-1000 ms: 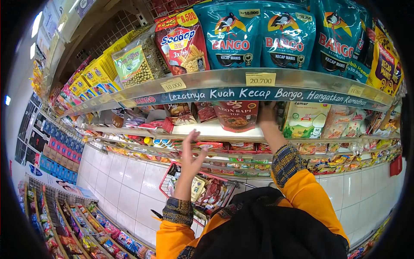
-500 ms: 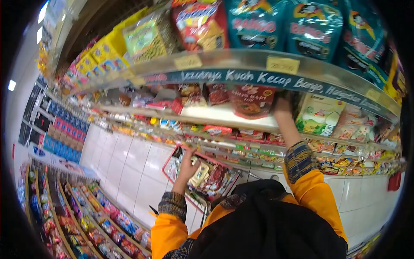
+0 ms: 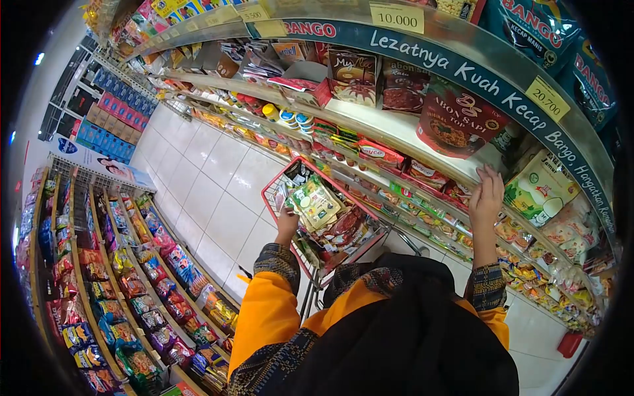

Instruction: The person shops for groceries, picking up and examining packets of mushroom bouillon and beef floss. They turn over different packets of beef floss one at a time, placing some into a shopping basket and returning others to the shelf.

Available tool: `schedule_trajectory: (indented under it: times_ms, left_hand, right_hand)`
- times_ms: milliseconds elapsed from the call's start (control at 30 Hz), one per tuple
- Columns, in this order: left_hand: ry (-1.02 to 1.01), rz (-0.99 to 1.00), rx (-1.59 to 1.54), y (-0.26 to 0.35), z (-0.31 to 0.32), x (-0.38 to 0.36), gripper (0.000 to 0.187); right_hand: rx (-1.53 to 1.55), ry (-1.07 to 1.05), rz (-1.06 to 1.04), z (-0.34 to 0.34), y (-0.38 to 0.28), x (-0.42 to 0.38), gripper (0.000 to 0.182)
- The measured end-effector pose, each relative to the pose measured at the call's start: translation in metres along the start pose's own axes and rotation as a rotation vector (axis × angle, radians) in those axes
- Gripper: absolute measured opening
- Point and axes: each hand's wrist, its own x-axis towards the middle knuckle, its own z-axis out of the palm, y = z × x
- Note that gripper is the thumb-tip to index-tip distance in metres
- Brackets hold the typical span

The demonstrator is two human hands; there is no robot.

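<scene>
A wire shopping cart (image 3: pixel 269 206) with a red rim stands in front of me, loaded with several packets. On top of its load lies a green-and-white food packet (image 3: pixel 316 203). My left hand (image 3: pixel 286 223) is at the cart's left side, its fingers closed at the packet's left edge. My right hand (image 3: pixel 487 195) is by the front edge of a shelf, fingers stretched out and nothing in them. Just beyond it stands a dark red Abon Sapi pouch (image 3: pixel 457 122). A green-and-white Jamur packet (image 3: pixel 540 188) is to its right on the same shelf.
Teal Bango pouches (image 3: pixel 531 33) fill the shelf above, behind a lettered strip (image 3: pixel 456 63). Red seasoning packets (image 3: pixel 382 155) line the shelf below. To the left, snack racks (image 3: pixel 142 284) border the tiled aisle floor (image 3: pixel 218 188). A red basket (image 3: pixel 569 344) is at the far right.
My right hand has come back out from beside the red pouch to the shelf's front edge. My left hand has lowered to the packet's edge, and the view has turned.
</scene>
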Motion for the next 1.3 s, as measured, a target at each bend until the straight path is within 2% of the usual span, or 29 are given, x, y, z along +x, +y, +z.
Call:
schedule_trajectory:
  times_ms: [67,100,167,200,267,300,333,400,433,467,533,567,600,667,700,733,800,833,867,933,967,1067,1100,1200,1267,1300]
  left_hand:
    - [0.023,-0.051,0.14,0.01,0.018,-0.013,0.037]
    - [0.015,-0.047,0.14,-0.01,0.031,-0.003,0.037]
    - [-0.307,0.004,0.494,-0.071,0.069,0.03,0.038]
    - [-0.315,0.011,0.491,-0.073,0.074,0.023,0.038]
    - [-0.156,0.376,0.597,-0.064,0.079,0.004,0.019]
    - [-0.273,0.375,0.658,-0.049,0.073,-0.003,0.023]
    - [-0.282,0.38,0.65,-0.068,0.087,0.007,0.023]
    - [-0.271,-0.419,-0.305,-0.098,0.114,0.025,0.038]
    - [-0.371,-0.392,-0.013,-0.067,0.099,0.019,0.046]
    - [-0.382,-0.384,-0.016,-0.054,0.09,0.014,0.046]
    - [-0.553,0.125,0.729,-0.036,0.076,0.005,0.034]
    - [-0.519,0.078,0.582,-0.02,0.069,-0.005,0.039]
    - [-0.523,0.081,0.582,-0.021,0.076,-0.005,0.039]
    - [-0.159,-0.603,-0.101,-0.022,0.092,-0.004,0.042]
    - [-0.16,-0.596,-0.231,-0.007,0.085,-0.012,0.041]
    - [-0.163,-0.592,-0.226,0.002,0.084,-0.016,0.041]
    - [-0.137,-0.545,-0.598,0.014,0.079,-0.022,0.034]
    - [-0.235,-0.437,-0.93,0.001,0.085,-0.015,0.032]
    - [-0.237,-0.426,-0.925,-0.014,0.087,-0.01,0.032]
    - [-0.181,-0.152,-0.882,0.008,0.07,-0.019,0.033]
    - [-0.145,-0.449,-1.178,0.055,0.05,-0.027,0.024]
    - [-0.441,-0.248,-1.315,0.084,0.013,-0.027,0.031]
    - [-0.496,-0.338,-1.288,0.09,0.0,-0.029,0.04]
    - [-0.722,-0.136,-1.245,0.116,-0.031,-0.036,0.059]
    - [-0.834,-0.042,-1.314,0.152,-0.043,-0.053,0.071]
    - [-0.883,0.055,-1.351,0.181,-0.044,-0.067,0.073]
  right_hand:
    - [-0.014,0.025,0.002,0.001,0.0,0.0,0.027]
    - [-0.036,0.028,-0.023,0.001,-0.001,0.001,0.026]
    - [-0.068,0.032,-0.047,0.004,-0.002,0.0,0.024]
    - [-0.07,0.024,-0.053,0.004,-0.001,-0.001,0.023]
    - [-0.087,0.014,-0.061,0.005,0.001,-0.001,0.021]
    - [-0.093,0.003,-0.063,0.004,-0.001,0.0,0.021]
    - [-0.1,-0.007,-0.066,0.004,-0.002,0.001,0.021]
    - [-0.125,-0.014,-0.058,0.005,-0.002,0.002,0.021]
    - [-0.124,-0.018,-0.057,0.005,-0.002,0.002,0.021]
    - [-0.124,-0.019,-0.058,0.005,-0.002,0.002,0.021]
    - [-0.132,-0.006,-0.07,0.006,-0.002,0.004,0.02]
    - [-0.128,-0.008,-0.063,0.006,-0.002,0.003,0.02]
    - [-0.123,-0.01,-0.054,0.006,-0.002,0.003,0.02]
    - [-0.125,-0.006,-0.046,0.005,-0.004,0.003,0.02]
    - [-0.126,-0.01,-0.047,0.006,-0.003,0.002,0.02]
    - [-0.125,-0.014,-0.048,0.006,-0.002,0.002,0.02]
    - [-0.124,-0.009,-0.047,0.006,-0.001,0.001,0.02]
    - [-0.123,-0.001,-0.051,0.006,-0.002,0.001,0.02]
    - [-0.124,0.009,-0.044,0.007,-0.001,0.001,0.02]
    - [-0.123,0.035,-0.054,0.009,0.0,0.0,0.02]
    - [-0.13,0.045,-0.046,0.008,0.0,-0.001,0.02]
    - [-0.105,0.054,-0.06,0.007,0.0,-0.001,0.021]
    - [-0.081,0.057,-0.052,0.006,-0.001,-0.001,0.021]
    - [0.006,0.116,-0.02,0.0,-0.012,0.003,0.02]
    - [0.25,0.199,0.045,-0.004,-0.03,0.001,0.016]
    - [0.394,0.083,0.159,-0.009,-0.046,-0.003,0.014]
